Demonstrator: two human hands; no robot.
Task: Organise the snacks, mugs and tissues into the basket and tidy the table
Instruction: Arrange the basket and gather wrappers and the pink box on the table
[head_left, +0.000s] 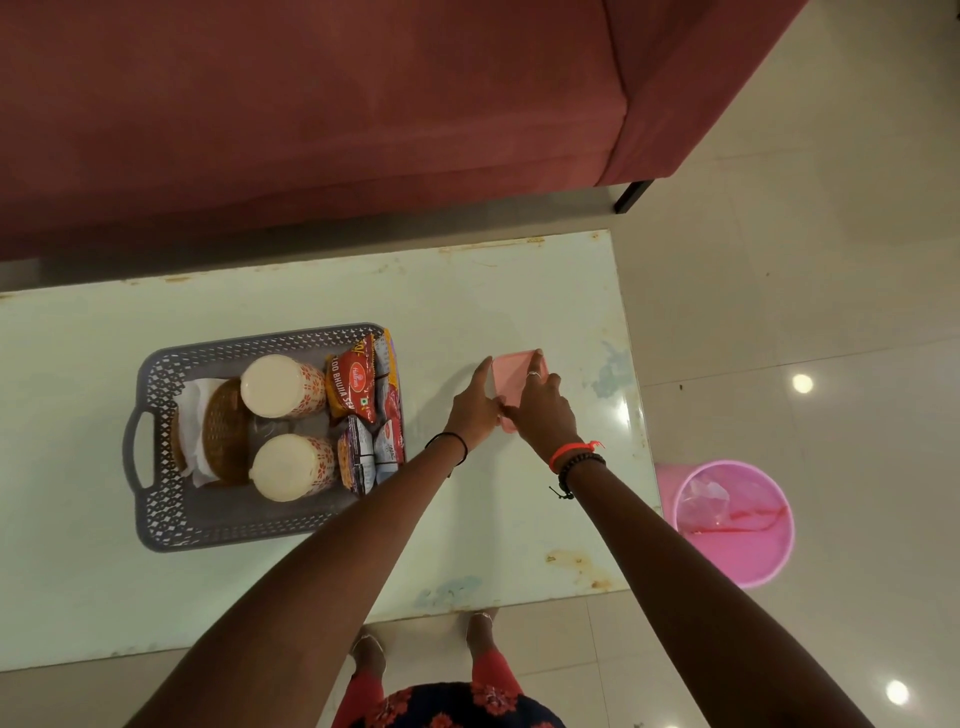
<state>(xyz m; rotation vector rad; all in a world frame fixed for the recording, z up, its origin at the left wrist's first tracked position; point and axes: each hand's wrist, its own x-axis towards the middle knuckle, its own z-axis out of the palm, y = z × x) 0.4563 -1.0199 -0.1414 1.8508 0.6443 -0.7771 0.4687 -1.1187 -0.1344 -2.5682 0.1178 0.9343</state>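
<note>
Pink cloth (515, 370) is lying under left hand (474, 404) and right hand (541, 408), both pressing flat-fingered. Basket (151, 501) is sitting leftward, nearer the left hand.

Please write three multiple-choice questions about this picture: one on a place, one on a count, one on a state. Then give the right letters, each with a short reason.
1. Where does the round pink plastic bin stand?
A. on the floor beside the pale worn table
B. on the table
C. on the sofa

2. How many white floral mugs are in the grey perforated plastic basket?
A. one
B. two
C. four

3. How is the small pink cloth?
A. lifted in the air
B. crumpled in the basket
C. flat on the table, touched by the left hand and the right hand

Answers: 1 A, floor tiles surround the bin; 2 B, two white round tops show; 3 C, both hands lie on the cloth.
</note>
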